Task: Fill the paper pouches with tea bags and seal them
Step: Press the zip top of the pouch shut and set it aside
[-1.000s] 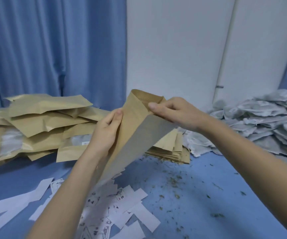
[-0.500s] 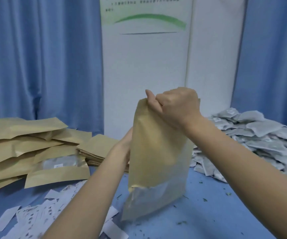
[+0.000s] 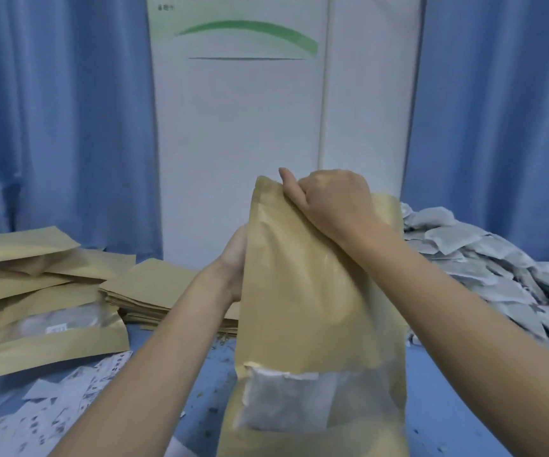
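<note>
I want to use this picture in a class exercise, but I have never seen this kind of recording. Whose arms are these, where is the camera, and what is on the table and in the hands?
No machine here: a person wears a camera on the head, looking down at their own arms. The right hand grips the top of an upright brown paper pouch; the left hand holds its side, partly hidden behind it. A tea bag shows through the pouch's clear window. On the blue table lie filled pouches and a stack of flat pouches at left, a heap of tea bags at right, and printed paper slips in front.
</note>
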`<state>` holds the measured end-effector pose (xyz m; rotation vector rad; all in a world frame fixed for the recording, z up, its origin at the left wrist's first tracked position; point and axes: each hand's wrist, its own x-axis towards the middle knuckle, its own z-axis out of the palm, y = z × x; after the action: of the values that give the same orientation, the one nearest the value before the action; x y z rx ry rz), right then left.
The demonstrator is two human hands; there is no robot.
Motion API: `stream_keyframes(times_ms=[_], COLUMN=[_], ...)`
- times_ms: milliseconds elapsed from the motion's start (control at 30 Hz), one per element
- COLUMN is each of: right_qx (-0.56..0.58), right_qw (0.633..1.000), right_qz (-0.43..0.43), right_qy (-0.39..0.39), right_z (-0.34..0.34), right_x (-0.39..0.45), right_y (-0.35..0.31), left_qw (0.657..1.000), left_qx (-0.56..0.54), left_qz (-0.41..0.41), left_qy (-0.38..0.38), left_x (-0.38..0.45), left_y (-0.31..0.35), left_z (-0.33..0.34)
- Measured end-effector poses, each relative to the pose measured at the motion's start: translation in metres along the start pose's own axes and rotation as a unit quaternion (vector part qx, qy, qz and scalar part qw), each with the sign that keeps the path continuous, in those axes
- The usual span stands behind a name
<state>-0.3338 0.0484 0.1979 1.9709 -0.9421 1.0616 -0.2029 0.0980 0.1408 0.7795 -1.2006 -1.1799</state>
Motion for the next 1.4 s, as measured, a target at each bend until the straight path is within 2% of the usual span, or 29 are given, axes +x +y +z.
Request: stream_keyframes(times_ms=[100, 133, 233, 300, 400, 500, 600, 733, 867, 967, 1133, 1233, 1333, 1400], right_qx=[-0.055, -0.068, -0.072, -0.051, 0.105, 0.249, 0.289, 0.326, 0.34, 0.326, 0.294, 0.307, 0.299, 0.288], right_qw=[0.997, 0.996, 0.995, 0.997, 0.99, 0.947, 0.915, 0.903, 0.89, 0.884, 0.904, 0.902, 0.895, 0.907], right_qz=[-0.034, -0.039, -0.019, 0.011, 0.066, 0.069, 0.051, 0.023, 0.026, 0.035, 0.027, 0.023, 0.026, 0.022], right_qy=[-0.031, -0.044, -0.067, -0.065, -0.062, -0.191, -0.278, -0.279, -0.304, -0.334, -0.308, -0.304, -0.33, -0.307], right_z=[0.001, 0.002, 0.005, 0.007, 0.009, 0.003, 0.001, -0.001, -0.005, -0.007, -0.001, -0.001, -0.004, -0.001], right_x=[-0.003, -0.003, -0.003, -0.004, -0.007, -0.01, -0.009, -0.004, -0.001, 0.001, -0.001, -0.002, -0.004, -0.006], right_y=[0.007, 0.009, 0.012, 0.011, 0.017, 0.028, 0.033, 0.032, 0.03, 0.029, 0.021, 0.024, 0.036, 0.04], left_qw=[0.997, 0.999, 0.986, 0.97, 0.947, 0.923, 0.9, 0.874, 0.898, 0.904, 0.874, 0.872, 0.893, 0.92], left_qx=[-0.048, -0.015, 0.123, 0.159, 0.211, 0.262, 0.314, 0.343, 0.27, 0.261, 0.307, 0.293, 0.239, 0.191], left_qz=[0.003, 0.018, 0.103, 0.129, 0.147, 0.176, 0.199, 0.227, 0.213, 0.219, 0.244, 0.252, 0.249, 0.23], left_qy=[-0.059, -0.049, 0.043, 0.127, 0.19, 0.219, 0.229, 0.258, 0.274, 0.259, 0.287, 0.301, 0.288, 0.252], left_x=[-0.006, -0.007, -0.004, -0.002, 0.002, 0.004, 0.004, 0.003, 0.007, 0.006, 0.01, 0.008, 0.006, 0.004], left_y=[0.013, 0.015, 0.009, 0.004, -0.002, -0.007, -0.014, -0.021, -0.025, -0.029, -0.036, -0.035, -0.035, -0.033], left_z=[-0.012, -0.015, -0.008, 0.001, 0.003, 0.0, -0.001, 0.004, 0.005, 0.004, 0.007, 0.006, 0.001, 0.0])
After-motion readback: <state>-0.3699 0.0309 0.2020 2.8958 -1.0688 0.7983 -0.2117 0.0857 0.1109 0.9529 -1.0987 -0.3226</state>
